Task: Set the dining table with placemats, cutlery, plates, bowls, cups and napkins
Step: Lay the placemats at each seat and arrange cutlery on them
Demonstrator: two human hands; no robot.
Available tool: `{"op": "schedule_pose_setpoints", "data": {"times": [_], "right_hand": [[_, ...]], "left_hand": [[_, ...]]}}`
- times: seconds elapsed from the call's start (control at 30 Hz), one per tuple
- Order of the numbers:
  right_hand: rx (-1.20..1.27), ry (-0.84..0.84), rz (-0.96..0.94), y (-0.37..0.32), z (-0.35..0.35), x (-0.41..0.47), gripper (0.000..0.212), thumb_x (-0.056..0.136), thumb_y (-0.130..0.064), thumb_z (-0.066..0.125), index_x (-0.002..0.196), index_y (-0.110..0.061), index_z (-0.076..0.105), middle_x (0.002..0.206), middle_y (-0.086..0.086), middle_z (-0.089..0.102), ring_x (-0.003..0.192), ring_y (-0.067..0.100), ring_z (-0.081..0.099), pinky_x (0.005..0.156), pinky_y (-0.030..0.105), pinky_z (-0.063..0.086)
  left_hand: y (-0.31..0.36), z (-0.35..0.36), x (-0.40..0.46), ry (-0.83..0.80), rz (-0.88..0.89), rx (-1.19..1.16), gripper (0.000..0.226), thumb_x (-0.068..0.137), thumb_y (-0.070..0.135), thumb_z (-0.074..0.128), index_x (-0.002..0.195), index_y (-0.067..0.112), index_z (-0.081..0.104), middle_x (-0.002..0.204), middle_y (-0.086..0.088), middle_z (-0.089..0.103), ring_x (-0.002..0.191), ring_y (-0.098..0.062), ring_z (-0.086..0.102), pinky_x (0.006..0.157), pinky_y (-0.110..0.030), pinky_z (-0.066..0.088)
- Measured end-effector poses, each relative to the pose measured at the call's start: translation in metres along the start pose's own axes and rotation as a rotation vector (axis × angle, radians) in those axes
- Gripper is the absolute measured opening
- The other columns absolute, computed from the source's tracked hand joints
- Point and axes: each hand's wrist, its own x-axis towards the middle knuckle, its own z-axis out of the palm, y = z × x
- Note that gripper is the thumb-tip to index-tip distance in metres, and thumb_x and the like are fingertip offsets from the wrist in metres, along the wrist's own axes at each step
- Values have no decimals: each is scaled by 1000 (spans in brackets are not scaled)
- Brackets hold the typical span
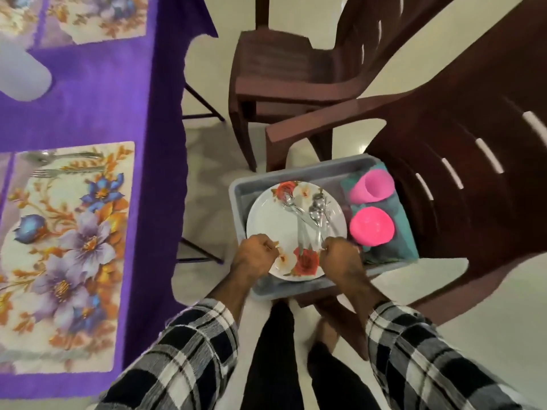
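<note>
A white plate with red roses (272, 223) lies in a grey tub (299, 173) on a brown chair seat. Several spoons and forks (313, 216) lie on the plate. My left hand (256, 257) hovers curled over the plate's near-left rim; whether it holds anything I cannot tell. My right hand (340, 255) pinches the handle ends of the cutlery at the plate's near-right side. A pink cup (371, 186) and a pink bowl (371, 226) sit on teal napkins (399, 241) in the tub's right part. On the table a floral placemat (68, 255) carries a spoon (56, 156) and a fork (59, 172).
The purple tablecloth (103, 93) covers the table on the left, with more floral placemats (97, 22) at the far end. A second brown plastic chair (290, 81) stands beyond the tub. The chair (461, 161) holding the tub has armrests on both sides. My legs stand on the pale floor below.
</note>
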Motion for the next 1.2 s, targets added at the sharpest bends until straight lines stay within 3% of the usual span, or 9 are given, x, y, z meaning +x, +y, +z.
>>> {"op": "schedule_pose_setpoints", "data": {"times": [0.13, 0.23, 0.37, 0.47, 0.6, 0.67, 0.77, 0.93, 1.2], "right_hand": [[-6, 22, -63, -17, 18, 49, 27, 94, -20, 61, 117, -16, 74, 122, 14, 67, 113, 34, 67, 94, 37, 54], [-49, 50, -107, -32, 22, 84, 35, 95, -15, 57, 129, -19, 66, 134, 13, 61, 111, 37, 68, 91, 43, 57], [-112, 50, -86, -47, 22, 115, 33, 92, -12, 59, 125, -16, 62, 129, 13, 61, 106, 40, 69, 85, 47, 59], [-126, 53, -71, -50, 26, 126, 26, 94, -14, 59, 119, -12, 65, 129, 11, 61, 109, 37, 69, 88, 43, 56], [16, 71, -22, -43, 28, 134, 20, 92, -14, 60, 110, -11, 68, 118, 10, 66, 105, 35, 69, 86, 43, 57], [172, 122, 40, -35, 27, 136, 6, 91, -15, 64, 94, -17, 69, 99, 5, 71, 94, 31, 69, 76, 34, 52], [335, 171, 118, -22, 24, 135, 12, 91, -15, 67, 80, -19, 66, 85, 2, 73, 82, 28, 66, 69, 29, 43], [366, 116, 153, 6, 26, 127, 12, 89, -13, 75, 79, -17, 69, 74, -13, 65, 79, 19, 66, 71, 26, 46], [288, 91, 65, 10, 26, 120, 20, 86, -23, 82, 84, -21, 62, 81, -5, 69, 77, 20, 66, 72, 32, 54]], "left_hand": [[-4, 6, 48, -2, -10, -4, 12, 84, 38, 78, 78, 30, 72, 78, 8, 75, 72, -19, 74, 67, -36, 66], [1, 0, 72, 1, -14, 1, 8, 97, 24, 74, 88, 24, 75, 84, 5, 76, 58, -1, 70, 51, -17, 56], [0, 0, 100, 40, 32, 59, 9, 92, 35, 75, 91, 26, 76, 91, 8, 78, 79, -19, 76, 79, -34, 64], [0, 6, 112, 31, 21, 35, 10, 89, 38, 75, 86, 29, 74, 87, 14, 77, 75, -18, 76, 79, -39, 65], [13, 12, 112, 28, 17, 27, 9, 93, 32, 76, 88, 25, 75, 88, 11, 76, 81, -17, 74, 79, -32, 63], [19, 21, 112, 5, 11, 91, 16, 91, 42, 77, 90, 27, 75, 91, 11, 75, 87, -17, 71, 76, -27, 58], [32, 42, 109, -26, 4, 207, 38, 86, 63, 75, 102, 28, 75, 101, 9, 73, 93, -19, 68, 76, -29, 53], [49, 75, 101, 35, -55, 426, 59, 84, 73, 72, 115, 23, 69, 111, -3, 73, 98, -27, 70, 77, -34, 57], [39, 55, 93, 152, -273, 301, 44, 81, 63, 79, 92, 21, 73, 90, 0, 75, 81, -25, 71, 70, -37, 62]]}}
